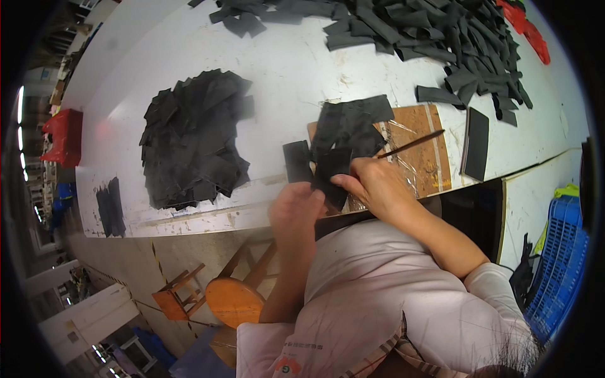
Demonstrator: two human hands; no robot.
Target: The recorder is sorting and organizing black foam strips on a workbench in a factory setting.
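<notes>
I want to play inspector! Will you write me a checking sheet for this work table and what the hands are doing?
Surface: white table, scuffed, with a brown board under the work.
Job's things: black fabric pieces on the board; thin brush.
Clutter: black pile at left, black strips at the far edge, a flat black stack at right.
Hands: left hand touches a black piece; right hand holds the brush.
Cables: nothing seen.
Surroundings: wooden stool, blue crate, red bin.

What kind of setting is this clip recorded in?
Probably a small workshop or factory floor: a long white worktable carries heaps of cut black pieces, a brown work board lies before the person, and a blue crate stands nearby.
</notes>
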